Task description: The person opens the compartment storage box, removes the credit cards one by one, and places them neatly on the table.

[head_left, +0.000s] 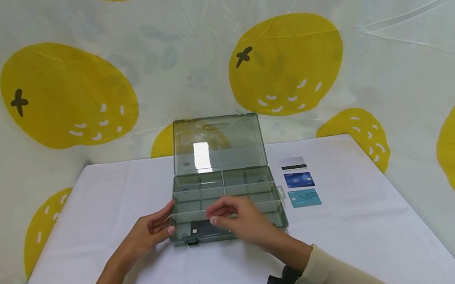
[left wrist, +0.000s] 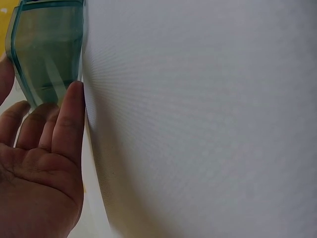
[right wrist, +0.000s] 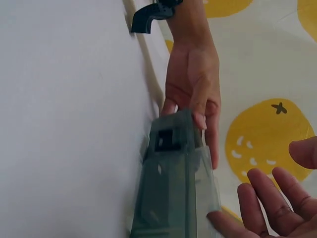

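A smoky translucent compartment box [head_left: 209, 193] stands on the table with its lid [head_left: 235, 135] raised at the back. My left hand [head_left: 144, 234] rests against the box's left side, fingertips and thumb at the side wall; the left wrist view shows that hand's fingers [left wrist: 69, 119] extended along it. Inside the front row lies a black card [head_left: 198, 228] with a chip, partly hidden by my right hand [head_left: 239, 217]. That hand hovers over the front row, fingers loosely bent. Nothing shows between its spread fingers [right wrist: 277, 208] in the right wrist view.
Right of the box, three cards lie in a column: a silver one with a dark stripe [head_left: 293, 162], a blue one [head_left: 299, 180] and a teal one [head_left: 304, 198]. White cloth covers the table [head_left: 372, 238]. A fruit-patterned curtain [head_left: 193, 68] hangs behind.
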`<state>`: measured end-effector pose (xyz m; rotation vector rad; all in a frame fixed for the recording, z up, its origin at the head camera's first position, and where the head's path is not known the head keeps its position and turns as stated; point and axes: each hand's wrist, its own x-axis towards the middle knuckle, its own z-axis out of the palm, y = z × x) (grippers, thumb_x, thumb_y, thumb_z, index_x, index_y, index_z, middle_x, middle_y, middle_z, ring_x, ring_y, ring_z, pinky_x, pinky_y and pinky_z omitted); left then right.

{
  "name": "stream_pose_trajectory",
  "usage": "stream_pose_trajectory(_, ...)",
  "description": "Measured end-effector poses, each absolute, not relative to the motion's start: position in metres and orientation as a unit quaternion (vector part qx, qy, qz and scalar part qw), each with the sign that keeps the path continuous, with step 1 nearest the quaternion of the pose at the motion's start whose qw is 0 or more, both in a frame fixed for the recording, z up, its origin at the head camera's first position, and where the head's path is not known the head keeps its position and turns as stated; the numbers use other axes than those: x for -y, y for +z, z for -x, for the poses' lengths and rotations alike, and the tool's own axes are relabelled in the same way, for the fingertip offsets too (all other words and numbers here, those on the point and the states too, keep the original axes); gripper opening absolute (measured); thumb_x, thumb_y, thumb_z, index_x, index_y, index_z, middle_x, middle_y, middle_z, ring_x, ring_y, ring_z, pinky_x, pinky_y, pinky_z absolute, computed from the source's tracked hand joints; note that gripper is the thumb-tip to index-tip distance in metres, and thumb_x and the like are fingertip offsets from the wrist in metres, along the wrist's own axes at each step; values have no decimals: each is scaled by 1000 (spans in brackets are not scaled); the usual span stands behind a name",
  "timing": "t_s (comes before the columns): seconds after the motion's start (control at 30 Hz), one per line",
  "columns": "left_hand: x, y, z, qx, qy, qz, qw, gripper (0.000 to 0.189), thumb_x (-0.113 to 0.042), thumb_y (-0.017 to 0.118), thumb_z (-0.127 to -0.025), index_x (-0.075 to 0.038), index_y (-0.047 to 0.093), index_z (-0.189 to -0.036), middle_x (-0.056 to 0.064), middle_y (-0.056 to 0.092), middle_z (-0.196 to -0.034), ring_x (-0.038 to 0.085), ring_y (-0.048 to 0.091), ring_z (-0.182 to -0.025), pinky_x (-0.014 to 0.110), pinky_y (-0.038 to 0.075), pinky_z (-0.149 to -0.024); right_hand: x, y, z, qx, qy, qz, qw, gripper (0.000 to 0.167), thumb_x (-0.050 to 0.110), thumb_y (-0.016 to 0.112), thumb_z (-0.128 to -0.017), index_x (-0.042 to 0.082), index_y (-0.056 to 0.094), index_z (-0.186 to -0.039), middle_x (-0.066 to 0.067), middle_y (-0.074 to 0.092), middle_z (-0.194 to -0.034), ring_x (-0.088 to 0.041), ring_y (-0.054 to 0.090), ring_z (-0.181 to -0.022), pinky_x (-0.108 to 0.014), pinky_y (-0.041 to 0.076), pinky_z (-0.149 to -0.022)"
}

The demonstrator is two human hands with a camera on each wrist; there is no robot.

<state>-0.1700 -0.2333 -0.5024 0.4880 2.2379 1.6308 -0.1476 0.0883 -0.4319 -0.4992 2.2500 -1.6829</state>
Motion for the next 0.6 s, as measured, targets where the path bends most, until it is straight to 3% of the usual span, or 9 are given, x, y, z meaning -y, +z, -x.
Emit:
stream_pose_trajectory(0.17, 232, -502, 170, -783, 576, -165, 166, 77, -12, 69, -104, -8, 27, -169, 13, 22, -176, 47, 35, -155, 13, 48, -108, -75, -433, 148, -761, -598, 178, 177, 22, 21, 72, -103, 20, 74, -124, 2, 78, -119, -17, 70, -111, -25, 60, -90)
stream_pose_trajectory(0.37, 232, -504, 171, -773, 586, -169, 172, 76, -10, 68, -105, -6, 26, -168, 12, 22, -176, 46, 34, -156, 12, 47, -108, -62, -436, 152, -741, -615, 172, 205, 22, 16, 73, -102, 13, 74, -124, -9, 79, -121, -13, 72, -109, -24, 60, -92)
stream_pose_trajectory(0.5, 232, -504, 171, -774, 584, -176, 170, 76, -10, 68, -105, -4, 26, -168, 14, 21, -176, 48, 35, -155, 14, 48, -109, -55, -438, 155, -730, -629, 158, 218, 22, 13, 73, -101, 10, 75, -123, -14, 78, -122, -12, 74, -107, -26, 61, -95)
stream_pose_trajectory(0.6, 232, -504, 171, -774, 583, -180, 168, 76, -10, 67, -105, -3, 26, -168, 15, 21, -176, 50, 34, -155, 14, 48, -109, -50, -438, 156, -725, -634, 149, 223, 20, 12, 73, -101, 9, 75, -121, -13, 79, -120, -12, 74, -106, -36, 62, -100)
